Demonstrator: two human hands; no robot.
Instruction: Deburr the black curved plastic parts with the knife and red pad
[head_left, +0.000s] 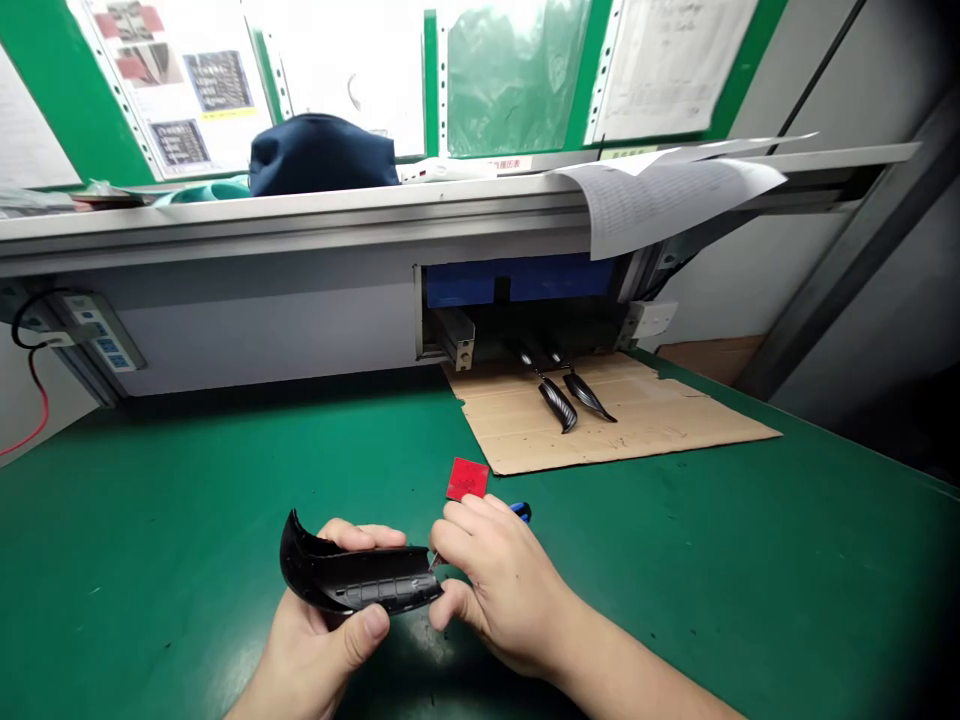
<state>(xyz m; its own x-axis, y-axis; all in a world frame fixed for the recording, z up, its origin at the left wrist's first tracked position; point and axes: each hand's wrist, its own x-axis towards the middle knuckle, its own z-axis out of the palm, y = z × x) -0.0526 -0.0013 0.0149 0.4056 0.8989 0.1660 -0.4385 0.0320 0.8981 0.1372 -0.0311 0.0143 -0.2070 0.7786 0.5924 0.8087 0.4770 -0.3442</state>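
Note:
A hollow black plastic shell (pixel 375 578), curved up at its left end, lies inner side up in my left hand (pixel 330 630). The thumb presses on its near edge and the fingers wrap behind the far edge. At the shell's right end, my right hand (pixel 491 580) is closed on a slim tool. Its blue-and-black handle end (pixel 521 512) shows behind the knuckles, and a thin metal tip (pixel 434 562) points at the shell's end. Most of the tool is hidden by the hand, so its exact kind is unclear.
A red square (pixel 468 478) lies on the green table (pixel 225 480) beyond my right hand. Farther back, two glossy black curved parts (pixel 558 404) rest on a cardboard sheet (pixel 622 440). A shelf (pixel 300 215) with a dark blue pouch (pixel 322 155) and hanging papers (pixel 660 200) spans the back.

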